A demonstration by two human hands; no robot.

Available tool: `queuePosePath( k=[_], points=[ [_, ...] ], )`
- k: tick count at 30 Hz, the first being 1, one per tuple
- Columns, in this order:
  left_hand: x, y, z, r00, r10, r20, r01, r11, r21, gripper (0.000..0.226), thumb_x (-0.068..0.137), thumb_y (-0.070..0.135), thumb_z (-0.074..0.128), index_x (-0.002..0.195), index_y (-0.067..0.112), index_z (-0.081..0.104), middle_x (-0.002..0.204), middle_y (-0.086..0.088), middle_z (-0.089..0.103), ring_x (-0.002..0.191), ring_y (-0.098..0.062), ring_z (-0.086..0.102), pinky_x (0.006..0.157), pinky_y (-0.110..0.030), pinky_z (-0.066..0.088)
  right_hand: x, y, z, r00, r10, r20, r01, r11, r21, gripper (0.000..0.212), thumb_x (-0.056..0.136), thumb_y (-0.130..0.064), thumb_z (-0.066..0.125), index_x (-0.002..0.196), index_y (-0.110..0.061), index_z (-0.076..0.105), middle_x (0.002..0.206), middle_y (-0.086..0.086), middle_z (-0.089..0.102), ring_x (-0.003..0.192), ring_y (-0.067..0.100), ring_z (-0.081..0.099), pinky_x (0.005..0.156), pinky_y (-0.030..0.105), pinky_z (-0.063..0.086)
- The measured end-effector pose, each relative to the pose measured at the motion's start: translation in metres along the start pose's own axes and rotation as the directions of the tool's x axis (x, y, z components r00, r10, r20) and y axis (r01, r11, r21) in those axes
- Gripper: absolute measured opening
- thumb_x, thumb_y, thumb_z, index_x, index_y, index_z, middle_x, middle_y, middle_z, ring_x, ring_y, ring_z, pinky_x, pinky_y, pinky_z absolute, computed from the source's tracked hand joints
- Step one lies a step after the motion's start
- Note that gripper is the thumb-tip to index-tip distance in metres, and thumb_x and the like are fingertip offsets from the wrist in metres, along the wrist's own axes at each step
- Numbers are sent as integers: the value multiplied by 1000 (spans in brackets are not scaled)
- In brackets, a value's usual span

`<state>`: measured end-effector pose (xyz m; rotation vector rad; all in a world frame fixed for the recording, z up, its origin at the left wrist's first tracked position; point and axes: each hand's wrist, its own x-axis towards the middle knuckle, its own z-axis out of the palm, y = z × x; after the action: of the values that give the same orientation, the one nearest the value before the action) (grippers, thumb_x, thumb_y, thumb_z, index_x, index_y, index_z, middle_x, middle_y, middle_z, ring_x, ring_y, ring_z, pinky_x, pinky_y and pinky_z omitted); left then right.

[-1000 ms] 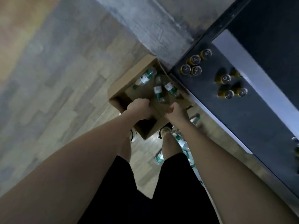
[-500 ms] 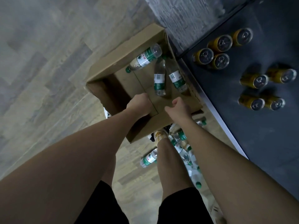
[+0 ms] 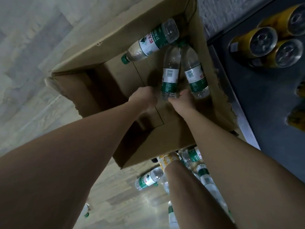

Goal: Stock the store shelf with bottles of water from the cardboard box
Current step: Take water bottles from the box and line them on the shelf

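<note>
Presently: cardboard box (image 3: 132, 146): three bottles (image 3: 170, 75) left | shelf (image 3: 264, 104): no water seen, only cans (image 3: 257, 42) | floor (image 3: 41, 47): several loose | left hand (image 3: 144, 98), right hand (image 3: 184, 101): fingers' closure cannot be told.

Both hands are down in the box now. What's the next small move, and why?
Probably close the right hand around the base of the middle bottle and lift it out. That hand already touches its bottom end, and the left hand sits just beside it, apparently empty.

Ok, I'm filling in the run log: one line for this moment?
phase: reach into cardboard box | left hand: beside middle bottle | right hand: at its base | bottles in box: three | grasp: unclear
</note>
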<state>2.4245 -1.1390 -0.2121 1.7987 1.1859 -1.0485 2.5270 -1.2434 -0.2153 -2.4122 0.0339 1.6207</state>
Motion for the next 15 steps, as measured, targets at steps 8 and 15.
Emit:
queuePosePath(
  k=[8,15],
  points=[
    [51,-22,32,1000,-8,5,9,999,-45,26,91,29,52,113,16,59,104,-6,61,91,-23,56,77,-37,51,67,-2,54,993,-2,-118,7,999,40,85,77,-43,79,143,-13,34,139,10,47,124,30,52,98,45,49],
    [-2,-44,36,998,-33,61,32,999,20,26,92,21,49,116,14,57,104,-6,61,89,-25,58,70,-34,48,9,1,44,974,126,189,-162,969,189,60,78,-35,75,131,-24,49,104,-3,62,95,17,66,86,37,58]
  ],
)
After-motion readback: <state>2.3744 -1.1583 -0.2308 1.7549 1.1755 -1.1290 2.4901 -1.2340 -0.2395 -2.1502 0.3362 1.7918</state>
